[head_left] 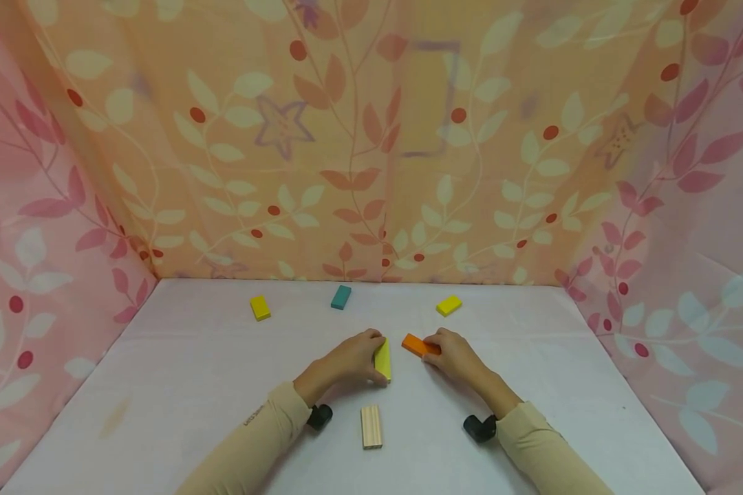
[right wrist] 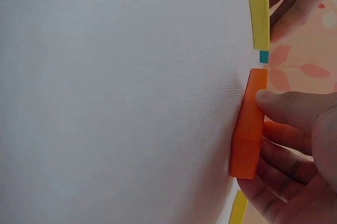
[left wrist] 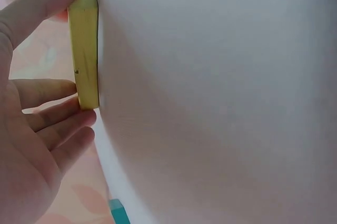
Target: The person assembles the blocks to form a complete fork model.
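My left hand (head_left: 369, 357) pinches a yellow block (head_left: 382, 359) that stands on its long edge on the white table (head_left: 192, 385). In the left wrist view the thumb lies on one end of this yellow block (left wrist: 87, 50) and the fingers (left wrist: 58, 124) touch the other end. My right hand (head_left: 436, 349) grips an orange block (head_left: 415, 344) just to the right of it, also resting on the table. The right wrist view shows the orange block (right wrist: 250, 129) on edge, with thumb and fingers curled round it. The two blocks are a small gap apart.
A pale wooden block (head_left: 371, 426) lies flat between my forearms. Farther back lie a yellow block (head_left: 260, 307), a teal block (head_left: 341, 297) and another yellow block (head_left: 448, 304). Floral cloth walls (head_left: 371, 137) close in the table at the back and both sides.
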### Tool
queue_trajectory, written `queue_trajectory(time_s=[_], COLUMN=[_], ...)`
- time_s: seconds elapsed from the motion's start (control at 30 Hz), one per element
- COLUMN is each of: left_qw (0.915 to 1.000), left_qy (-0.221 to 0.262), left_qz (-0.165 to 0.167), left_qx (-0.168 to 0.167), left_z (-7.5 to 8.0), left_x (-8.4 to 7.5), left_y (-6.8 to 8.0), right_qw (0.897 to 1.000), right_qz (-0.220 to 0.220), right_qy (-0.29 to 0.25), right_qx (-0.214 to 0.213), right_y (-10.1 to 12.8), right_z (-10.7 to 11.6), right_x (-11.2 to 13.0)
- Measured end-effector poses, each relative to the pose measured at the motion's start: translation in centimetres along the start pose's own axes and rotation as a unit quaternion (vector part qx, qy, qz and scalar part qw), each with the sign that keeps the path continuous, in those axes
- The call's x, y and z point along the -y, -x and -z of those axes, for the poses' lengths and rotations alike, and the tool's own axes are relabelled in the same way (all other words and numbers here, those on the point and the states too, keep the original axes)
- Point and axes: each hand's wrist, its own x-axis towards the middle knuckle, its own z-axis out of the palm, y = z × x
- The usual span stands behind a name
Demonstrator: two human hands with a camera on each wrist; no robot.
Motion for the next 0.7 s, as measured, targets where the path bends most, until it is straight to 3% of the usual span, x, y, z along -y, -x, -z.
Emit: queue_trajectory(time_s=[0.7], left_qw=[0.9997], left_qy=[-0.021], left_qz=[-0.004], left_qx=[0.009], left_z=[-0.17], left_x=[-0.03], left_y=[0.15], right_qw=[0.999], right_qz=[0.002], right_qy=[0.009], right_qx=[0.030], right_y=[-0.26], right_z=[0.46], right_x=[0.32])
